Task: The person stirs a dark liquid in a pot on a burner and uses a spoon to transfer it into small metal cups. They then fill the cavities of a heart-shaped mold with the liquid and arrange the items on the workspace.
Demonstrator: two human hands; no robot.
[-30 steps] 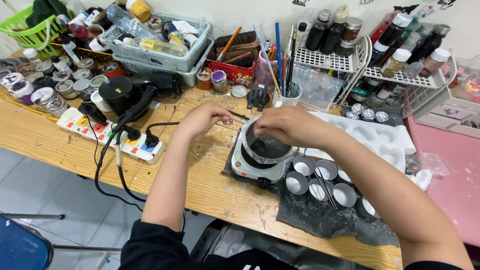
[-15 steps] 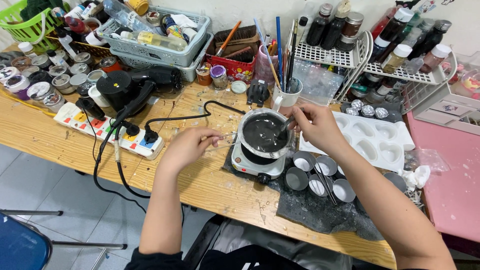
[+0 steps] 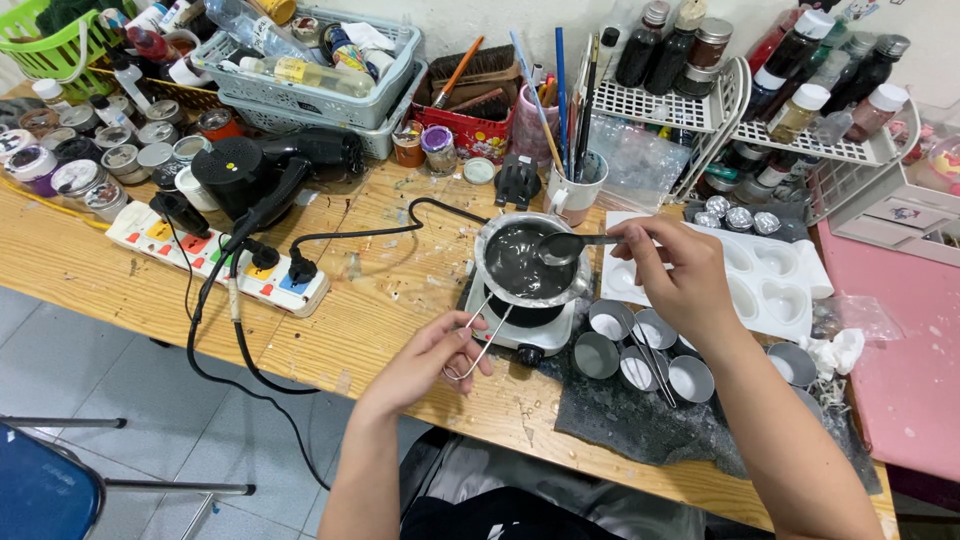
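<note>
Back left — clear bottle with yellow label (image 3: 296, 72) lying in grey basket (image 3: 385, 95); beside it, red printed box (image 3: 468, 140).

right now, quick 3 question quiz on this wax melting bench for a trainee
1. True or false: the right hand holds a spoon over the metal bowl.
2. What does the left hand grip? A) a paintbrush B) the bowl's wire handle C) the hair dryer
3. Fill the gap: the bowl sits on a small white ___, beside the empty round metal cups.

Key
1. True; the spoon's bowl is above the dark grey liquid.
2. B; the thin wire loop runs from the bowl's near rim to the fingers.
3. Hot plate, standing on a dark mat on the wooden table.
</note>
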